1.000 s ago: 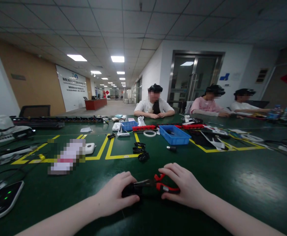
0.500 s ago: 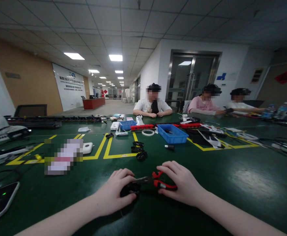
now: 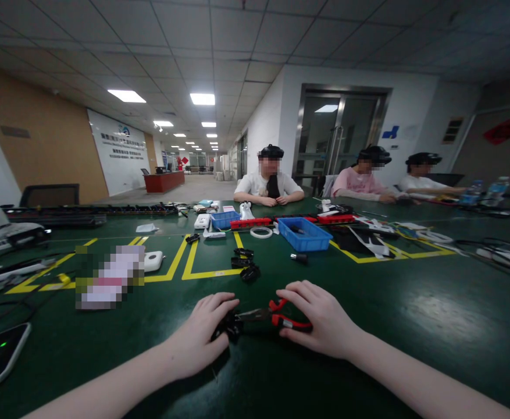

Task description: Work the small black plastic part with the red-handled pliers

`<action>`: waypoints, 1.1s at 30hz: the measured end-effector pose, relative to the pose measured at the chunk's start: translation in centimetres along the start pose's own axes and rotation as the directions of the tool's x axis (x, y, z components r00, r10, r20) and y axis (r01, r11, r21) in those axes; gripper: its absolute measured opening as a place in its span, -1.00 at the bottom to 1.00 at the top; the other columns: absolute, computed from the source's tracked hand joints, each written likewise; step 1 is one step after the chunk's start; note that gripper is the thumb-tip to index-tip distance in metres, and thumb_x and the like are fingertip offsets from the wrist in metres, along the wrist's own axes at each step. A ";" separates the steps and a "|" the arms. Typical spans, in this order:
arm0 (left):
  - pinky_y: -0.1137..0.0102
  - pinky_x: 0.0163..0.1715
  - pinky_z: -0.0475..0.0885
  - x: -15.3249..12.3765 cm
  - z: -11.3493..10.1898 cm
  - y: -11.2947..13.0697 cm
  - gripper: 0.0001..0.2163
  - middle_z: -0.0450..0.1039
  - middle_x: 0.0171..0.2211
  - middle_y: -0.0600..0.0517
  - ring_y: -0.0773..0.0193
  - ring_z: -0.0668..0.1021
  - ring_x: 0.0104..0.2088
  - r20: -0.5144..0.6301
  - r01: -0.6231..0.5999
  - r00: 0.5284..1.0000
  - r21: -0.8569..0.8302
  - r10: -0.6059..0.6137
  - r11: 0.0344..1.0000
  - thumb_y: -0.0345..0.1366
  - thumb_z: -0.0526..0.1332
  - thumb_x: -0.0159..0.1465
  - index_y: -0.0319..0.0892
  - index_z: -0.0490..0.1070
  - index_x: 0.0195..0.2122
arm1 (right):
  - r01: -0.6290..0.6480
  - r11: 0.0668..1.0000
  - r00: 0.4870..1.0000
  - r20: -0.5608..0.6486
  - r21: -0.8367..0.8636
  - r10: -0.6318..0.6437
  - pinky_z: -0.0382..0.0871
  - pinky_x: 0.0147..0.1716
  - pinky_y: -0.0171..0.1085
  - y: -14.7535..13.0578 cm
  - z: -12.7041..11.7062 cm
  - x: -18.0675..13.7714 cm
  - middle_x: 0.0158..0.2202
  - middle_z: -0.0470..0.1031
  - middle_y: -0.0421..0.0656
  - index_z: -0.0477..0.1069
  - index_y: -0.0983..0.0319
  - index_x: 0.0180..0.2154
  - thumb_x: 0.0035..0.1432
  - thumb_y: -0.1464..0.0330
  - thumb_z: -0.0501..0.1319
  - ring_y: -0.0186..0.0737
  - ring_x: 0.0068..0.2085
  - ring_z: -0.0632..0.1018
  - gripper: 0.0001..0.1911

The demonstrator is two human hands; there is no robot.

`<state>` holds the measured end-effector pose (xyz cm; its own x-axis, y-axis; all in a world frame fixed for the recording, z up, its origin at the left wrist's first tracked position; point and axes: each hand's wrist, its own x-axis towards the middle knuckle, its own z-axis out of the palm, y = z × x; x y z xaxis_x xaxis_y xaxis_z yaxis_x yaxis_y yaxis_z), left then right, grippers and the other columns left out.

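My right hand [image 3: 318, 319] is closed around the red handles of long-nose pliers [image 3: 259, 315], whose metal jaws point left. The jaw tips meet a small black part [image 3: 232, 327] on the table, which looks like a plastic piece; its exact kind is unclear. My left hand [image 3: 205, 327] curls around this part from the left, fingers over its far side and thumb in front, and covers much of it. Beyond my hands lie several similar black parts [image 3: 245, 265] in a loose group.
A blue bin [image 3: 323, 241] stands ahead, with a black cylinder [image 3: 299, 258] and a white ring [image 3: 261, 233] near it. Yellow tape [image 3: 211, 274] marks the green table. At left are a blurred flat item [image 3: 106, 285] and a dark device [image 3: 2, 358]. Three people sit across.
The view has shifted slightly. My left thumb and fingers have drawn back a little to the left, showing more of the black part. The pliers stay in my right hand.
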<state>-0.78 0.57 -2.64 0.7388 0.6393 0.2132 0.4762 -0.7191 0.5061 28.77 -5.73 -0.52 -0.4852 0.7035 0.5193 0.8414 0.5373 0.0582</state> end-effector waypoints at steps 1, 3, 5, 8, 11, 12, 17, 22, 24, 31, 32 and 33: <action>-0.01 0.33 0.12 0.0 0.0 0.0 -0.41 0.20 0.30 -0.09 0.01 0.24 0.31 -0.010 0.008 1.000 -0.005 -0.008 1.000 -0.51 0.09 0.16 -0.12 0.26 0.26 | -0.002 1.000 1.000 -0.001 -0.001 0.002 0.49 -0.17 -0.02 0.0 0.0 0.0 -0.04 0.50 0.03 0.37 0.25 0.08 0.09 0.14 0.35 0.01 -0.11 0.53 -0.43; -0.01 0.34 0.13 -0.1 0.1 -0.2 -0.39 0.21 0.29 -0.07 0.03 0.25 0.30 -0.043 0.009 0.999 -0.017 -0.010 1.000 -0.55 0.06 0.15 -0.11 0.26 0.25 | -0.008 1.000 1.000 -0.002 0.001 0.008 0.50 -0.18 -0.03 0.0 0.0 0.0 -0.04 0.49 0.03 0.36 0.25 0.09 0.10 0.14 0.35 0.00 -0.11 0.53 -0.42; 0.00 0.33 0.15 -0.1 0.2 -0.4 -0.40 0.24 0.27 -0.05 0.05 0.27 0.29 -0.077 -0.011 0.997 -0.025 0.010 1.000 -0.57 0.03 0.15 -0.09 0.27 0.24 | -0.012 1.000 1.000 -0.004 0.004 0.012 0.50 -0.19 -0.04 0.0 0.0 -0.1 -0.04 0.49 0.03 0.36 0.25 0.10 0.10 0.15 0.35 -0.01 -0.12 0.53 -0.43; 0.01 0.31 0.18 0.0 0.6 -1.0 -0.38 0.27 0.26 -0.05 0.07 0.30 0.27 -0.115 -0.053 0.992 -0.007 0.051 0.999 -0.62 -0.01 0.13 -0.09 0.28 0.22 | -0.014 1.000 1.000 -0.002 0.004 0.014 0.50 -0.20 -0.04 0.1 0.1 -0.1 -0.04 0.49 0.03 0.36 0.25 0.09 0.10 0.15 0.34 -0.01 -0.12 0.53 -0.44; 0.03 0.29 0.22 0.1 0.9 -1.5 -0.36 0.28 0.25 -0.06 0.07 0.32 0.25 -0.143 -0.077 0.987 0.004 0.077 0.997 -0.64 -0.03 0.12 -0.09 0.27 0.23 | -0.019 1.000 1.000 0.003 0.003 0.019 0.49 -0.17 -0.02 0.2 0.2 -0.2 -0.03 0.50 0.04 0.37 0.25 0.08 0.09 0.14 0.35 0.01 -0.11 0.53 -0.43; 0.03 0.29 0.22 0.1 0.9 -1.6 -0.36 0.28 0.25 -0.07 0.07 0.33 0.25 -0.150 -0.079 0.986 0.003 0.078 0.997 -0.65 -0.03 0.12 -0.09 0.27 0.23 | -0.020 1.000 1.000 0.005 0.003 0.020 0.49 -0.16 -0.02 0.2 0.2 -0.2 -0.03 0.50 0.04 0.38 0.25 0.09 0.10 0.14 0.34 0.01 -0.10 0.53 -0.43; 0.08 0.28 0.26 0.1 0.6 -1.3 -0.43 0.32 0.21 -0.07 0.10 0.38 0.21 -0.185 -0.058 0.982 -0.050 0.048 0.997 -0.62 -0.04 0.18 -0.10 0.29 0.20 | -0.008 1.000 1.000 0.001 0.014 0.008 0.48 -0.14 -0.02 0.2 0.3 -0.2 -0.03 0.50 0.03 0.39 0.24 0.09 0.11 0.12 0.33 0.01 -0.08 0.52 -0.43; 0.05 0.23 0.30 0.2 0.1 -0.9 -0.57 0.37 0.14 -0.07 0.06 0.44 0.14 -0.229 -0.008 0.974 -0.025 0.002 1.000 -0.52 0.00 0.27 -0.10 0.36 0.12 | -0.007 1.000 1.000 0.006 0.021 0.007 0.47 -0.17 -0.08 0.1 0.3 -0.1 -0.05 0.51 0.02 0.40 0.24 0.08 0.10 0.10 0.34 -0.03 -0.11 0.53 -0.43; 0.01 0.20 0.31 0.1 0.1 -0.8 -0.64 0.36 0.14 -0.09 0.02 0.43 0.13 -0.213 0.020 0.977 0.001 -0.020 1.000 -0.43 0.03 0.32 -0.10 0.35 0.12 | -0.001 1.000 1.000 -0.003 0.016 0.001 0.47 -0.16 -0.07 0.1 0.3 -0.1 -0.06 0.51 0.01 0.42 0.23 0.07 0.09 0.08 0.33 -0.03 -0.12 0.53 -0.43; -0.03 0.17 0.32 -0.1 0.0 -0.5 -0.65 0.31 0.19 -0.11 -0.05 0.41 0.14 -0.181 0.035 0.983 0.005 -0.034 0.999 -0.20 0.09 0.40 -0.08 0.28 0.19 | -0.014 1.000 0.997 -0.078 -0.004 0.014 0.45 -0.18 -0.07 0.2 -0.2 -0.2 -0.07 0.51 0.03 0.41 0.24 0.07 0.12 0.09 0.30 -0.02 -0.13 0.53 -0.45; -0.02 0.15 0.34 -0.1 0.0 -0.5 -0.64 0.30 0.19 -0.11 -0.04 0.42 0.13 -0.173 0.030 0.984 0.002 -0.030 1.000 -0.21 0.10 0.39 -0.08 0.28 0.20 | -0.018 1.000 0.997 -0.079 -0.003 0.018 0.45 -0.18 -0.07 0.3 -0.2 -0.3 -0.06 0.51 0.03 0.41 0.24 0.07 0.12 0.09 0.30 -0.02 -0.13 0.53 -0.45; 0.00 0.13 0.37 -0.1 0.1 -0.5 -0.63 0.30 0.20 -0.12 -0.03 0.44 0.11 -0.166 0.023 0.986 -0.002 -0.023 1.000 -0.24 0.10 0.38 -0.08 0.27 0.21 | -0.020 1.000 0.997 -0.076 0.000 0.020 0.45 -0.18 -0.07 0.4 -0.2 -0.3 -0.06 0.51 0.02 0.41 0.23 0.08 0.12 0.09 0.30 -0.03 -0.13 0.53 -0.45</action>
<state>-1.09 0.86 -3.00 0.6382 0.6920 0.3374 0.4921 -0.7037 0.5124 29.27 -5.82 -0.47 -0.4485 0.6766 0.5840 0.8512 0.5227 0.0481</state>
